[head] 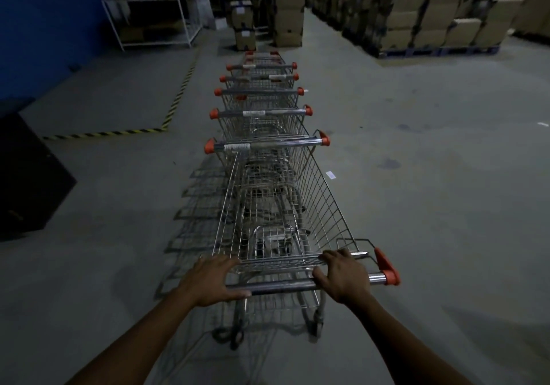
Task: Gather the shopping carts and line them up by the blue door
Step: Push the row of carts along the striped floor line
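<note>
Dim warehouse floor (416,176): left hand (212,280) and right hand (342,276) both grip the nearest cart's handle (282,285), nested into the row of carts (262,110).

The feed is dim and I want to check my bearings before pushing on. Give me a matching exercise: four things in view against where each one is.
Things:
1. nearest cart handle
2. striped floor tape
3. cardboard boxes
4. white rack

Places:
A. stacked on pallets, upper right
B. held by the left hand and right hand
C. upper left, beyond the tape's far end
D. on the floor, left of the cart row

Pairs: 1-B, 2-D, 3-A, 4-C
</note>
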`<state>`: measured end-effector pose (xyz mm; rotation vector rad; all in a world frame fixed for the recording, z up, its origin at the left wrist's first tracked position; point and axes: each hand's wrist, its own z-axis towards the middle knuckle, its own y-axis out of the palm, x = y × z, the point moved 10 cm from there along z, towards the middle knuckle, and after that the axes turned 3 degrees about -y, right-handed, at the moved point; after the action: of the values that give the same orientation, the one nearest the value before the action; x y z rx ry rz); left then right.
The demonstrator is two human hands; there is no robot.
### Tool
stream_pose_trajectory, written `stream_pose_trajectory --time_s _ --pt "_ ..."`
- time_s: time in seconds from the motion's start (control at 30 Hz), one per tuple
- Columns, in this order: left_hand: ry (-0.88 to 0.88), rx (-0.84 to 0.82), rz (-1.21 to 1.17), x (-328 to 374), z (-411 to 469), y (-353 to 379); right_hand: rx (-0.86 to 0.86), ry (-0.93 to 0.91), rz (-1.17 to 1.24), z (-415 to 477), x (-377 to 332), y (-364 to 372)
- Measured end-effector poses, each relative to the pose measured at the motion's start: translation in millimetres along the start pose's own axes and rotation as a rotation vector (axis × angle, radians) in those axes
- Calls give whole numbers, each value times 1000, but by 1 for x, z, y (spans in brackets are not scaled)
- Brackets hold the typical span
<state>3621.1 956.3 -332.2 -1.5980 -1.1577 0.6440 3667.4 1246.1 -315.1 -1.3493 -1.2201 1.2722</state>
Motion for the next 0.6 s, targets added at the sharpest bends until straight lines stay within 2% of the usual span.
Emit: stream_pose_trajectory --time_s 0.17,0.43,0.6 --pt "7 27 -46 -10 35 -10 -25 -5 6 37 6 -10" --pt "62 156 55 -19 86 -53 -24 25 39 99 14 -19" --pt "58 167 45 -34 128 -65 9 20 70 144 23 -18"
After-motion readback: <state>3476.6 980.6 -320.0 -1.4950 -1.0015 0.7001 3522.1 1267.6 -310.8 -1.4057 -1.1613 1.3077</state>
